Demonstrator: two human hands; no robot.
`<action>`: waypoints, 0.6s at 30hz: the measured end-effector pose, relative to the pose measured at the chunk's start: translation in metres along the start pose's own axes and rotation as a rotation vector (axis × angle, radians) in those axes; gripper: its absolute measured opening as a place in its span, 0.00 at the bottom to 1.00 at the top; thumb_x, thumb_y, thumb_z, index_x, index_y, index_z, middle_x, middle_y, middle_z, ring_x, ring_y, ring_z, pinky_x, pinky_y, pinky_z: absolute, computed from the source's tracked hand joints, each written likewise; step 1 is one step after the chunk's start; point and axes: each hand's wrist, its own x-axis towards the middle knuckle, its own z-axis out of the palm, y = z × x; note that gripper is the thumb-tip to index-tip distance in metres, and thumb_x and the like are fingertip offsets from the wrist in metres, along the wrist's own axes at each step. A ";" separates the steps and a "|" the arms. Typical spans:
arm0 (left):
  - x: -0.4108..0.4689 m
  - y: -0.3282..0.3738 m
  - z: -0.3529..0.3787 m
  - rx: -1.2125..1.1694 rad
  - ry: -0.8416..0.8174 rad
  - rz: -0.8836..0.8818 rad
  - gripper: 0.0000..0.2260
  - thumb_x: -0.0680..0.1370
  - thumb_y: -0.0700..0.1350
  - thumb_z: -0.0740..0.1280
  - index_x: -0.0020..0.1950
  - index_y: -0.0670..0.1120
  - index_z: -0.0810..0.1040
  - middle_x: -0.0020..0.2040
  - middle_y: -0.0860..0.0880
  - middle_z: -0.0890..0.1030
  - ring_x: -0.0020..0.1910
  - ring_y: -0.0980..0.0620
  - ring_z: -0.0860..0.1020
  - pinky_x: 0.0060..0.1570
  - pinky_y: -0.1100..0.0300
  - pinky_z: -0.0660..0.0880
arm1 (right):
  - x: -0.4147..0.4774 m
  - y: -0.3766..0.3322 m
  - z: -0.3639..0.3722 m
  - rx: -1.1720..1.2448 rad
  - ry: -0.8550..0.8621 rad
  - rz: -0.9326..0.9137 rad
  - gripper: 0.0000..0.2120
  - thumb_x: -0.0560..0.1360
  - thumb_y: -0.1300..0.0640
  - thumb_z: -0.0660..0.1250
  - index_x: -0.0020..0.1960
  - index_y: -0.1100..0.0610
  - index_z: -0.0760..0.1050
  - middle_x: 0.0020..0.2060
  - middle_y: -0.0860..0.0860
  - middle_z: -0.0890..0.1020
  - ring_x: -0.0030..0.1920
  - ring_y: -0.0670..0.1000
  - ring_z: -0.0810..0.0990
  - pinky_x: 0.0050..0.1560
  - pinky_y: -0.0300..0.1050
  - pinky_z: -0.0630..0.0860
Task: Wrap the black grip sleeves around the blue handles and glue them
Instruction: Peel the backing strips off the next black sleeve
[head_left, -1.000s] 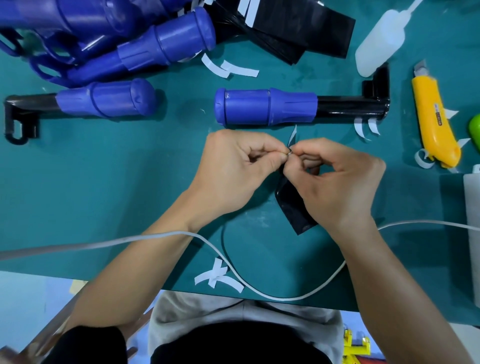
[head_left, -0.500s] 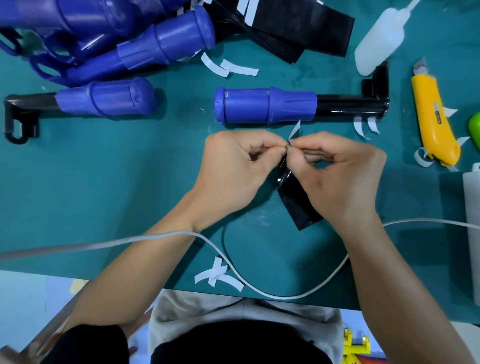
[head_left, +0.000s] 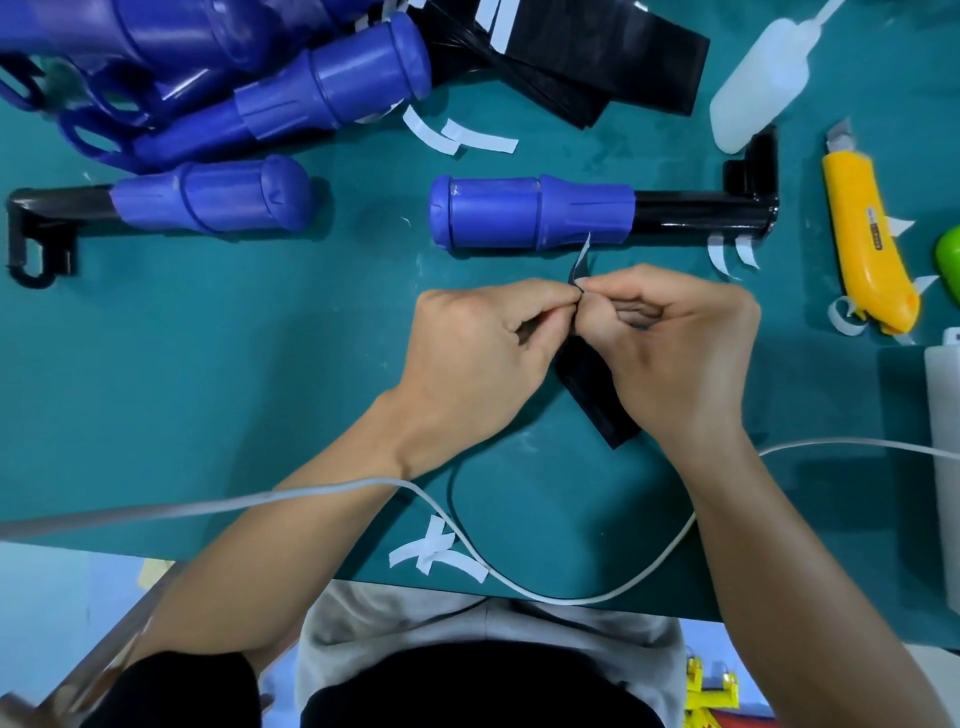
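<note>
The left hand (head_left: 478, 353) and right hand (head_left: 675, 353) pinch the top edge of a black grip sleeve (head_left: 597, 400), fingertips meeting where a white backing strip (head_left: 583, 254) pokes up; the sleeve slants down between them, near the blue ribbed handle (head_left: 530, 215) on its black bar. A skewed pull could tear the strip short or fold the sticky edge onto itself. The teal tabletop (head_left: 260, 364) carries curled white offcuts (head_left: 457, 137), a translucent squeeze bottle (head_left: 753, 88) and a yellow utility knife (head_left: 865, 244); little of the room shows
</note>
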 end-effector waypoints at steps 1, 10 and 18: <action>0.000 0.000 0.001 -0.005 0.005 -0.015 0.05 0.77 0.39 0.74 0.50 0.44 0.89 0.41 0.48 0.88 0.37 0.48 0.86 0.40 0.50 0.83 | 0.001 0.001 0.000 0.009 -0.004 0.010 0.07 0.73 0.63 0.72 0.46 0.56 0.88 0.36 0.45 0.87 0.37 0.46 0.87 0.42 0.52 0.85; 0.003 0.001 -0.001 -0.082 -0.026 -0.174 0.06 0.77 0.42 0.73 0.50 0.48 0.90 0.43 0.56 0.88 0.40 0.57 0.86 0.45 0.53 0.83 | 0.006 0.001 -0.001 0.091 -0.034 0.075 0.11 0.74 0.62 0.74 0.44 0.46 0.85 0.38 0.46 0.88 0.39 0.49 0.88 0.45 0.59 0.86; 0.000 0.000 0.002 0.021 0.080 -0.069 0.07 0.78 0.45 0.73 0.51 0.45 0.90 0.44 0.51 0.89 0.39 0.51 0.87 0.41 0.51 0.84 | 0.000 -0.006 0.001 0.018 -0.013 0.026 0.09 0.73 0.59 0.74 0.40 0.45 0.84 0.34 0.39 0.86 0.36 0.44 0.87 0.41 0.39 0.83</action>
